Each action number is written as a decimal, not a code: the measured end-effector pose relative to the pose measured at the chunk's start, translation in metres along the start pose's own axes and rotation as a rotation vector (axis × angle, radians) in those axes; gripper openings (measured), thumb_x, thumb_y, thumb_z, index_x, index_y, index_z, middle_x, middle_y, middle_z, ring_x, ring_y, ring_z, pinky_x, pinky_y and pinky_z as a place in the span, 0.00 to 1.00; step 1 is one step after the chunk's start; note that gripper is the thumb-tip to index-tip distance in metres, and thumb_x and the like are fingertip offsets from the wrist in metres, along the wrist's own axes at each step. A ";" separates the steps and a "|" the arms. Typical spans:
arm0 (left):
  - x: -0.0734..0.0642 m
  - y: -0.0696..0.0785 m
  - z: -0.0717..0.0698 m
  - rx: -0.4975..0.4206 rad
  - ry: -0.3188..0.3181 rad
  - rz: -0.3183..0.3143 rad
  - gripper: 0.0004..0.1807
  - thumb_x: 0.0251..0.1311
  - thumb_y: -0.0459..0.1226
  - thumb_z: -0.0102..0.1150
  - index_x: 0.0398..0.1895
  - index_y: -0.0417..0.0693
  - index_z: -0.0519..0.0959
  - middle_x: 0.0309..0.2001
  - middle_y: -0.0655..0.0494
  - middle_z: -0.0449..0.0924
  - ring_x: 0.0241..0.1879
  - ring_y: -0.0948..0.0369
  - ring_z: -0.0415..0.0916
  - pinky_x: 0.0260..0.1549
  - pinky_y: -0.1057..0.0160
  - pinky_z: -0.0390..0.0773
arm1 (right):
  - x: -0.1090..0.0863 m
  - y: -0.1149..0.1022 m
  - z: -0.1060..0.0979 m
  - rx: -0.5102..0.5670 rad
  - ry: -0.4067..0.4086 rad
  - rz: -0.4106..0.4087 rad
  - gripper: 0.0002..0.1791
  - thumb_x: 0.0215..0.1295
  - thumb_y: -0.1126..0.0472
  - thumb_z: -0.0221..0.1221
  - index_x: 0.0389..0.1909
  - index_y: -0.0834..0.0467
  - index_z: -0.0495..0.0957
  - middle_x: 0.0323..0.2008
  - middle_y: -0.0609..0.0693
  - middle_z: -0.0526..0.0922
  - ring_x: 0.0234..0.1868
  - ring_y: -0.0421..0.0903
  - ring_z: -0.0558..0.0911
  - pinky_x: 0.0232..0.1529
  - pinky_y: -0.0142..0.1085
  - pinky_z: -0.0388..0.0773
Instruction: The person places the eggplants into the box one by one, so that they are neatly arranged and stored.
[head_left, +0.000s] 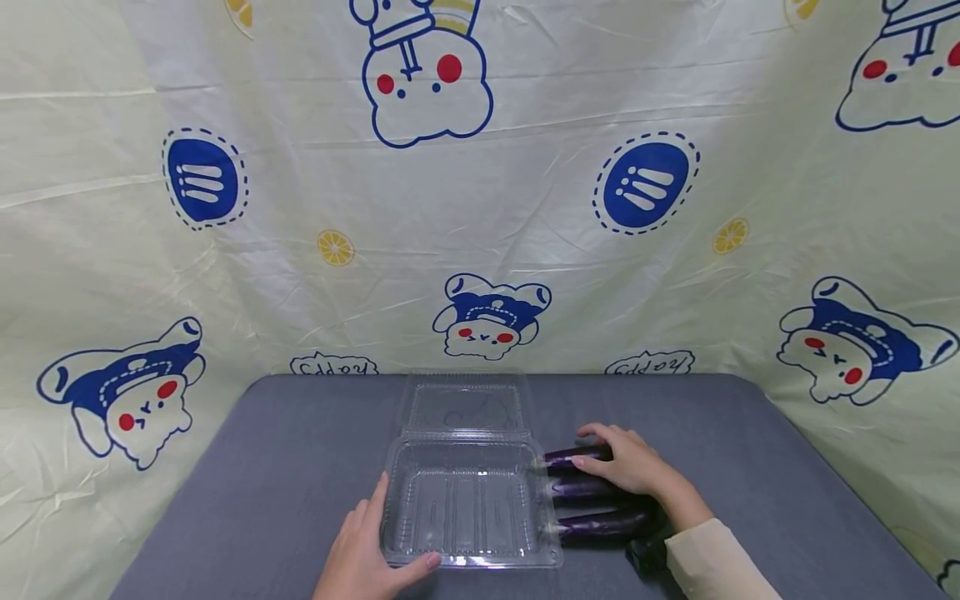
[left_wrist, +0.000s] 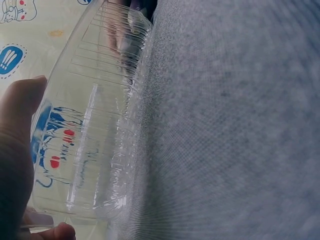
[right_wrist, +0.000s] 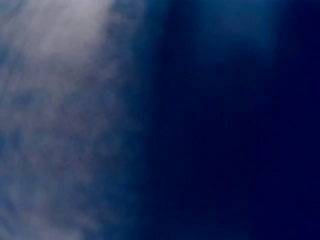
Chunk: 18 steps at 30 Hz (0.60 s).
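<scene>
A hinged clear plastic container (head_left: 472, 500) lies on the table with its lid (head_left: 465, 408) folded back. My left hand (head_left: 367, 542) holds its near left corner, fingers along the left side and thumb at the front edge. The left wrist view shows the thumb (left_wrist: 25, 97) at the container's rim. Right of the container, three long dark purple eggplants lie side by side. My right hand (head_left: 630, 458) grips the far eggplant (head_left: 562, 458) between thumb and fingers. The middle eggplant (head_left: 581, 490) and near eggplant (head_left: 600, 525) are partly covered by that arm. The right wrist view is dark and blurred.
Grey cloth covers the table (head_left: 300, 467). A pale printed sheet (head_left: 540, 217) hangs behind it and along both sides. Below the right wrist is a black object (head_left: 647, 554) whose kind I cannot tell.
</scene>
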<state>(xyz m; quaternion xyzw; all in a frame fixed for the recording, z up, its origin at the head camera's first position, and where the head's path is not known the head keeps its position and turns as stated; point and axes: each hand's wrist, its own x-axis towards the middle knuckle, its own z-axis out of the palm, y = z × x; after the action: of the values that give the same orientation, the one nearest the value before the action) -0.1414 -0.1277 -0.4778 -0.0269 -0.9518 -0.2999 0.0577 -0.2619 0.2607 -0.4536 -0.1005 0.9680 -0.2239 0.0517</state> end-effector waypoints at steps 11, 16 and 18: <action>-0.001 0.000 0.000 -0.037 -0.006 -0.007 0.70 0.34 0.71 0.71 0.78 0.44 0.54 0.45 0.53 0.75 0.41 0.60 0.69 0.39 0.56 0.76 | 0.006 -0.002 0.001 -0.016 0.000 0.023 0.25 0.61 0.34 0.62 0.55 0.41 0.79 0.56 0.53 0.76 0.56 0.56 0.69 0.47 0.61 0.66; -0.002 -0.001 0.000 -0.109 -0.011 0.000 0.70 0.35 0.68 0.74 0.78 0.43 0.52 0.47 0.51 0.75 0.42 0.60 0.69 0.42 0.54 0.77 | 0.007 -0.003 0.001 -0.031 -0.036 0.021 0.26 0.60 0.40 0.65 0.59 0.39 0.77 0.60 0.53 0.74 0.57 0.57 0.67 0.47 0.58 0.63; -0.002 -0.001 0.001 -0.123 -0.017 -0.004 0.70 0.35 0.67 0.74 0.78 0.43 0.52 0.47 0.50 0.75 0.42 0.60 0.70 0.43 0.53 0.77 | 0.007 -0.003 0.002 -0.036 -0.033 0.023 0.27 0.60 0.43 0.67 0.61 0.39 0.76 0.59 0.52 0.74 0.56 0.56 0.67 0.47 0.58 0.62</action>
<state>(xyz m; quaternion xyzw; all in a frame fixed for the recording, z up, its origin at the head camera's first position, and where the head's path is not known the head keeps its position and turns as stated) -0.1400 -0.1281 -0.4793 -0.0311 -0.9321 -0.3576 0.0474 -0.2678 0.2558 -0.4547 -0.0938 0.9720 -0.2041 0.0684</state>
